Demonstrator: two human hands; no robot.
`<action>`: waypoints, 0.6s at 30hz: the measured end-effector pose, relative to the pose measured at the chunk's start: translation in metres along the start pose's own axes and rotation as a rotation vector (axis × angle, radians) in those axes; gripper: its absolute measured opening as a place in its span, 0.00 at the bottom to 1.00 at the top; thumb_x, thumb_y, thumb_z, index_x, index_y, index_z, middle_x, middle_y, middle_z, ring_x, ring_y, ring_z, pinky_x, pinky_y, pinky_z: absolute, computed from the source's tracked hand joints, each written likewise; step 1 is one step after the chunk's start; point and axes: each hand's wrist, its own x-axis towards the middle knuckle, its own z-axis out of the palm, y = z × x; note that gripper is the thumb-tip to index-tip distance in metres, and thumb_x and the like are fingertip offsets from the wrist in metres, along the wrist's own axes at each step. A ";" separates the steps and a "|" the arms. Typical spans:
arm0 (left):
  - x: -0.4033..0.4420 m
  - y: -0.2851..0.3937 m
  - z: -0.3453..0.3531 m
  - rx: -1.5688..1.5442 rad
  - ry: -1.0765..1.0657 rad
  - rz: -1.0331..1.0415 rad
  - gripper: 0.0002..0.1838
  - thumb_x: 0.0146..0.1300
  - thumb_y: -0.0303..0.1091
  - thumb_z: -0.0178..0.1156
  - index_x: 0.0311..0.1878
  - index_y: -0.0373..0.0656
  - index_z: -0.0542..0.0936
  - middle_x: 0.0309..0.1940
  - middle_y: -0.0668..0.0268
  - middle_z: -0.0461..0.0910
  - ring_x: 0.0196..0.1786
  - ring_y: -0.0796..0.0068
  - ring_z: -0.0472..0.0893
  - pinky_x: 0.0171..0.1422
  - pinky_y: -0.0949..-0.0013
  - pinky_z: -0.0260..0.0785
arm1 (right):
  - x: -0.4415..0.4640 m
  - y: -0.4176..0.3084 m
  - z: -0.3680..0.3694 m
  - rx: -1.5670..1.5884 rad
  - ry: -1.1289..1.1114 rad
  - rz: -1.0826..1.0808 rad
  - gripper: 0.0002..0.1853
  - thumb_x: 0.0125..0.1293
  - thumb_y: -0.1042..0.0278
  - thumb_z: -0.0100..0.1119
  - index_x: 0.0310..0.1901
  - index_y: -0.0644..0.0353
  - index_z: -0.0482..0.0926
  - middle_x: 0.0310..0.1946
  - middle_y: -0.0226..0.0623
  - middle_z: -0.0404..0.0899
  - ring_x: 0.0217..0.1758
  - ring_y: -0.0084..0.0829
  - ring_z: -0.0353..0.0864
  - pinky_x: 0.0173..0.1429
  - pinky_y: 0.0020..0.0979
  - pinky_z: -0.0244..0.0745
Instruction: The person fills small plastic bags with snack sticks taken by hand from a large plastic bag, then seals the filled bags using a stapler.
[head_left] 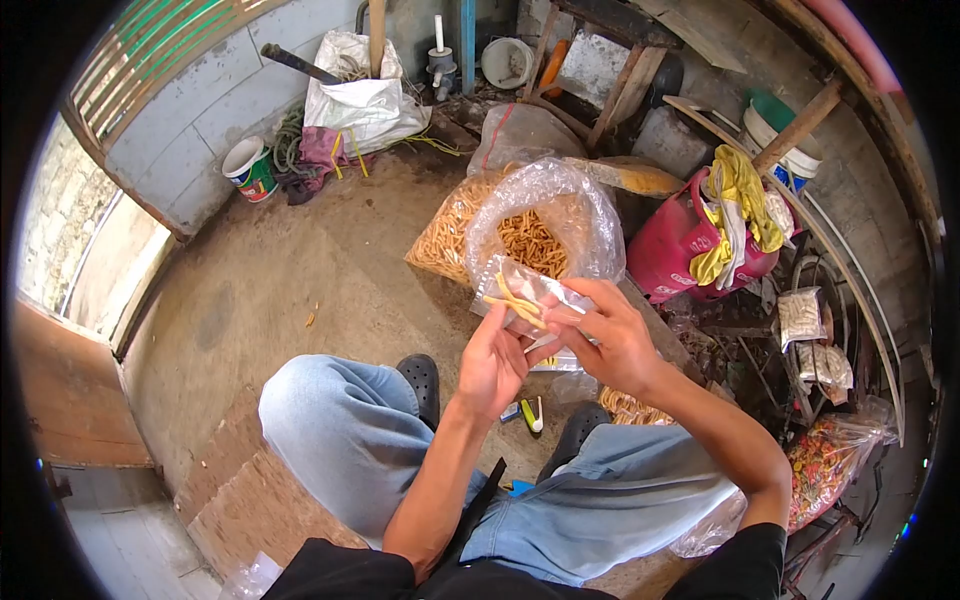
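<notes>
Pinching clear packet in narrow grip, with left hand at lower edge and right hand at right end (showing yellow sticks). Held above floor, near open sack, in front of knees.

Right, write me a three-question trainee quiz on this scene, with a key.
1. True or false: only the bare left hand touches the small, clear plastic packet.
2. What lies on the dark-pink plastic container?
A) a blue hammer
B) a yellow-and-white cloth
C) a glass jar
3. Fill the gap: the large, clear plastic bag of golden-brown sticks stands ____ at its top.

Key: 1. False; the right hand holds it too. 2. B. 3. Open.
</notes>
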 end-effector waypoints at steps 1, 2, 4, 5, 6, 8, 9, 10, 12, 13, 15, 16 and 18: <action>0.000 0.000 -0.001 0.000 -0.001 0.000 0.21 0.76 0.46 0.35 0.65 0.49 0.63 0.59 0.57 0.74 0.55 0.67 0.79 0.60 0.60 0.74 | 0.000 0.001 0.001 0.019 0.017 0.006 0.16 0.52 0.73 0.68 0.45 0.50 0.84 0.50 0.40 0.77 0.47 0.42 0.79 0.45 0.36 0.77; -0.001 -0.002 -0.003 0.080 0.003 0.019 0.20 0.75 0.43 0.39 0.65 0.48 0.63 0.58 0.58 0.74 0.56 0.68 0.78 0.61 0.60 0.73 | 0.000 0.001 0.001 0.037 0.035 0.012 0.16 0.53 0.73 0.67 0.46 0.50 0.83 0.50 0.40 0.77 0.48 0.42 0.79 0.45 0.36 0.78; -0.001 -0.002 -0.005 0.159 0.007 0.038 0.19 0.74 0.40 0.43 0.64 0.47 0.63 0.57 0.59 0.74 0.57 0.69 0.77 0.61 0.60 0.73 | 0.001 -0.001 0.000 0.017 0.025 0.015 0.17 0.54 0.73 0.66 0.47 0.50 0.83 0.50 0.40 0.77 0.48 0.42 0.79 0.45 0.36 0.78; -0.002 -0.001 -0.006 0.168 -0.018 0.033 0.19 0.73 0.39 0.45 0.64 0.46 0.64 0.56 0.60 0.74 0.57 0.69 0.77 0.61 0.60 0.73 | 0.003 -0.002 -0.001 -0.003 0.015 0.019 0.17 0.55 0.74 0.65 0.48 0.50 0.83 0.49 0.40 0.77 0.48 0.42 0.79 0.45 0.36 0.78; -0.002 -0.001 -0.006 0.178 -0.044 0.028 0.19 0.72 0.38 0.47 0.63 0.45 0.64 0.55 0.60 0.75 0.57 0.69 0.77 0.61 0.60 0.72 | 0.004 -0.003 -0.003 -0.003 0.015 0.019 0.17 0.55 0.74 0.65 0.48 0.50 0.83 0.49 0.40 0.77 0.48 0.42 0.79 0.45 0.36 0.78; -0.004 0.000 -0.003 0.171 -0.035 0.026 0.19 0.72 0.36 0.48 0.63 0.43 0.64 0.55 0.59 0.75 0.57 0.69 0.77 0.63 0.59 0.71 | 0.007 -0.006 -0.006 -0.066 -0.024 -0.031 0.16 0.55 0.72 0.66 0.47 0.50 0.83 0.49 0.39 0.78 0.48 0.42 0.79 0.44 0.36 0.78; -0.004 0.000 -0.002 0.164 -0.027 0.022 0.20 0.71 0.34 0.48 0.63 0.41 0.64 0.55 0.59 0.75 0.57 0.69 0.77 0.64 0.57 0.70 | 0.008 -0.007 -0.007 -0.066 -0.024 -0.031 0.16 0.55 0.72 0.66 0.47 0.50 0.83 0.49 0.39 0.78 0.48 0.42 0.79 0.44 0.36 0.78; -0.004 0.000 -0.003 0.163 -0.027 0.022 0.20 0.71 0.34 0.48 0.63 0.41 0.64 0.55 0.59 0.75 0.57 0.69 0.77 0.64 0.57 0.70 | 0.008 -0.008 -0.008 -0.053 -0.037 -0.036 0.16 0.54 0.71 0.67 0.47 0.49 0.83 0.49 0.39 0.78 0.47 0.42 0.79 0.44 0.36 0.78; -0.004 -0.001 -0.007 0.125 -0.057 0.000 0.20 0.70 0.33 0.47 0.63 0.40 0.64 0.56 0.58 0.75 0.57 0.68 0.77 0.64 0.57 0.69 | 0.008 -0.007 -0.008 -0.041 -0.048 -0.038 0.16 0.53 0.69 0.68 0.46 0.49 0.83 0.48 0.38 0.78 0.47 0.41 0.79 0.44 0.36 0.78; -0.004 -0.001 -0.007 0.125 -0.057 -0.002 0.20 0.70 0.33 0.47 0.63 0.40 0.64 0.56 0.58 0.75 0.57 0.68 0.77 0.64 0.57 0.69 | 0.006 -0.005 -0.008 -0.060 -0.055 -0.073 0.16 0.52 0.68 0.68 0.45 0.49 0.84 0.48 0.38 0.78 0.47 0.41 0.79 0.43 0.36 0.79; -0.003 -0.003 -0.007 0.171 -0.087 -0.003 0.21 0.70 0.36 0.44 0.63 0.41 0.64 0.55 0.58 0.75 0.57 0.67 0.77 0.63 0.57 0.70 | 0.004 -0.003 -0.005 -0.080 -0.061 -0.106 0.16 0.52 0.67 0.69 0.44 0.49 0.84 0.48 0.38 0.78 0.46 0.40 0.80 0.43 0.35 0.79; -0.003 -0.003 -0.005 0.171 -0.088 -0.004 0.21 0.70 0.36 0.44 0.63 0.41 0.64 0.55 0.58 0.75 0.57 0.67 0.77 0.63 0.57 0.70 | 0.002 -0.001 -0.003 -0.080 -0.047 -0.112 0.15 0.51 0.68 0.69 0.44 0.49 0.84 0.47 0.38 0.78 0.45 0.39 0.80 0.42 0.35 0.79; -0.004 -0.003 0.001 0.208 -0.054 0.020 0.22 0.71 0.38 0.42 0.64 0.39 0.64 0.56 0.58 0.75 0.58 0.66 0.76 0.64 0.57 0.69 | 0.002 -0.003 -0.002 -0.081 -0.032 -0.116 0.15 0.51 0.69 0.69 0.43 0.50 0.84 0.47 0.37 0.79 0.45 0.39 0.80 0.42 0.34 0.79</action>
